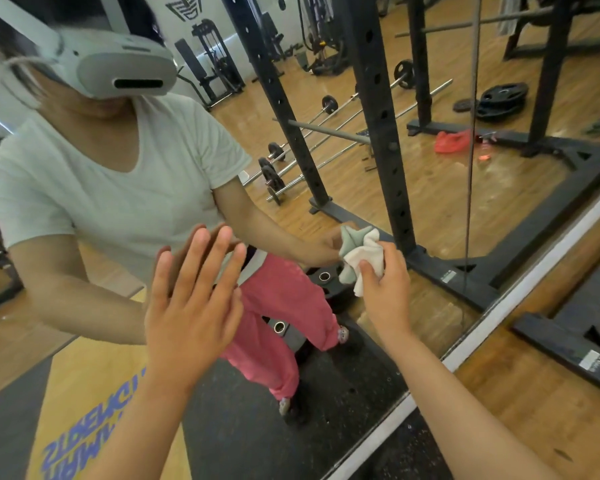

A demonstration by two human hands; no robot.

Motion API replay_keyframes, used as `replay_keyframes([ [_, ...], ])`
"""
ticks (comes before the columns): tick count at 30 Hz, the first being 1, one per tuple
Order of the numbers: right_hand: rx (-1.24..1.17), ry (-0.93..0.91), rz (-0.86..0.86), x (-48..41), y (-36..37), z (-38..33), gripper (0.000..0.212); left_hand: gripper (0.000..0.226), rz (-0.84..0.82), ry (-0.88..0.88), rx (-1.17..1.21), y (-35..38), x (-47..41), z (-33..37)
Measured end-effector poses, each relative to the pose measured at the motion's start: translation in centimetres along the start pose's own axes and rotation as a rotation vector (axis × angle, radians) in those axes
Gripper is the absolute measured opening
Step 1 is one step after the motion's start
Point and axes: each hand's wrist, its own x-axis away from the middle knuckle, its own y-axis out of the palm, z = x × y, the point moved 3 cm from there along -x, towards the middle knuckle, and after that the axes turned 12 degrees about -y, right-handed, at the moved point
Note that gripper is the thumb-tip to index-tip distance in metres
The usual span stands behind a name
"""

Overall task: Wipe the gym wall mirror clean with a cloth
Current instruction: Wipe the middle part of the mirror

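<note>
The wall mirror (430, 188) fills most of the view and reflects me and the gym behind. My left hand (191, 303) is flat against the glass with fingers straight and spread. My right hand (385, 292) grips a bunched white and pale green cloth (361, 261) and holds it against the mirror, low and right of centre. The cloth's reflection meets it at the glass.
A white strip (471, 344) marks the mirror's bottom edge, running diagonally. A black squat rack base (565, 344) lies on the wooden floor at the right. Black rubber matting (413, 455) lies beneath my arms. Reflected in the glass are barbells, weight plates and rack posts.
</note>
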Motion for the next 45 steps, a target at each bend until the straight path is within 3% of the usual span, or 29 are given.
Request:
replay_keyframes([
  [8,0.129,-0.252,-0.040,5.8,4.4,-3.1,0.038,0.061,0.054,0.029,-0.067,0.8,0.3,0.3],
  [14,0.109,-0.309,-0.121,7.4,5.3,-2.9,0.037,0.061,0.065,0.018,-0.052,0.9,0.4,0.2],
  [21,0.120,-0.089,0.069,4.0,3.5,-0.3,0.030,0.061,0.036,0.009,-0.013,0.6,0.1,0.5],
  [27,0.110,-0.018,0.154,6.9,5.8,-2.1,0.035,0.062,0.006,0.030,-0.024,0.5,0.2,0.4],
  [33,0.036,-0.089,0.029,14.6,10.6,-4.4,0.038,0.061,-0.004,0.031,-0.009,0.4,0.1,0.5],
  [38,0.030,-0.117,-0.034,14.7,10.0,-3.7,0.030,0.060,-0.016,0.036,-0.004,0.2,0.2,0.5],
  [45,0.158,0.029,0.094,9.0,5.9,0.2,0.028,0.061,0.027,0.033,-0.024,0.3,0.2,0.5],
])
